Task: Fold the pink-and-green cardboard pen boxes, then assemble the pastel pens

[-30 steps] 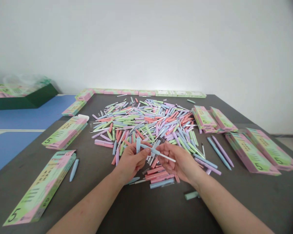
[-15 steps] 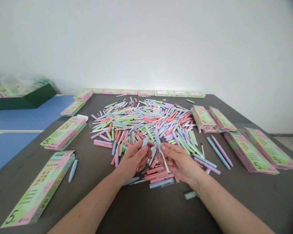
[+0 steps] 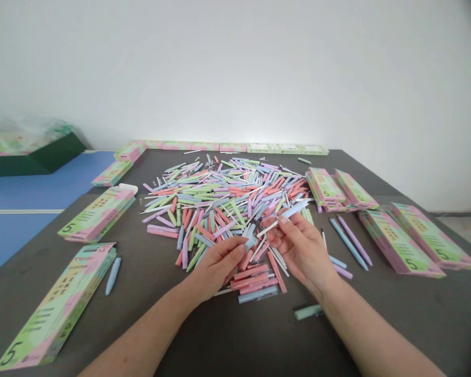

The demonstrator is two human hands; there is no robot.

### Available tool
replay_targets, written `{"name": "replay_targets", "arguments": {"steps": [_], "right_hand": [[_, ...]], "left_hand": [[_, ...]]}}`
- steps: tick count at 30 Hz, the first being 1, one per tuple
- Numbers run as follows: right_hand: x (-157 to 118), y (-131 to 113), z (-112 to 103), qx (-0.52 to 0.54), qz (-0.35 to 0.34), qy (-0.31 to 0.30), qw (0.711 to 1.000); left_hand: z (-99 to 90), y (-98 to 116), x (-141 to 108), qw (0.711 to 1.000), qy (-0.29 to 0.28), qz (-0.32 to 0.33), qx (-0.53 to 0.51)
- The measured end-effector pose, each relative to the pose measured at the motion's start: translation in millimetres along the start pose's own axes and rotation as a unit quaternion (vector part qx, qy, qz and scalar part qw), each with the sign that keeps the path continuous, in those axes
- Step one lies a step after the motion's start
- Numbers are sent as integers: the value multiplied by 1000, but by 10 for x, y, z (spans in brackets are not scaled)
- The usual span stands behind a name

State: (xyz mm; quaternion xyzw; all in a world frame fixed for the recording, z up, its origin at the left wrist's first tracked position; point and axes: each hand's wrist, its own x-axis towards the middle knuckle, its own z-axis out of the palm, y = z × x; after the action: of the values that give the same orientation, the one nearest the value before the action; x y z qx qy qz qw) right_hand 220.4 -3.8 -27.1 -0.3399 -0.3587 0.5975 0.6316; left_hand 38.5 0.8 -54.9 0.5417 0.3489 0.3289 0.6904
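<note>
Between the thumb and fingers of my left hand (image 3: 220,262) is a light blue pen piece (image 3: 250,243). My right hand (image 3: 298,243) pinches a blue pen part (image 3: 295,209) together with a white refill (image 3: 267,229) that points left. The two hands are apart, just above the near side of a large pile of loose pen parts (image 3: 208,196) in purple, green, blue and red. Below them, red barrels (image 3: 252,278) and a blue barrel (image 3: 258,295) lie side by side on the dark table (image 3: 227,340).
Pen boxes stand at the left (image 3: 55,309), at the right (image 3: 404,243) and along the back edge (image 3: 231,147). A blue pen (image 3: 113,276) lies near the left box, a green piece (image 3: 307,312) near my right forearm. A green tray (image 3: 35,157) sits far left.
My hands have moved apart. The right hand moved right and up, and its blue part and white refill now lie nearly level instead of upright. My left hand is slightly lower.
</note>
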Motion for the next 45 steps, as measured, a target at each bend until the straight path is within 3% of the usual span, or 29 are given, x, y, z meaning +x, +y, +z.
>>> {"name": "replay_targets", "arguments": {"steps": [12, 17, 24, 29, 34, 39, 45], "right_hand": [[-51, 172, -35, -96, -10, -81, 992], [-58, 223, -39, -69, 24, -89, 993], [-65, 201, -30, -59, 52, -79, 994], [-42, 191, -114, -63, 79, -128, 987], [-22, 129, -145, -81, 67, -163, 981], [-24, 97, -112, -43, 83, -153, 984], [-24, 140, -140, -90, 34, -132, 986]], "left_hand": [[-15, -7, -5, 996, 44, 34, 64], [-7, 42, -23, 995, 55, 34, 75], [-20, 94, -30, 986, 70, 58, 138], [-48, 77, -31, 984, 57, 56, 156], [-79, 62, -15, 973, 78, 89, 199], [-90, 68, -14, 972, 75, 96, 203], [-108, 53, -15, 968, 83, 110, 210]]}}
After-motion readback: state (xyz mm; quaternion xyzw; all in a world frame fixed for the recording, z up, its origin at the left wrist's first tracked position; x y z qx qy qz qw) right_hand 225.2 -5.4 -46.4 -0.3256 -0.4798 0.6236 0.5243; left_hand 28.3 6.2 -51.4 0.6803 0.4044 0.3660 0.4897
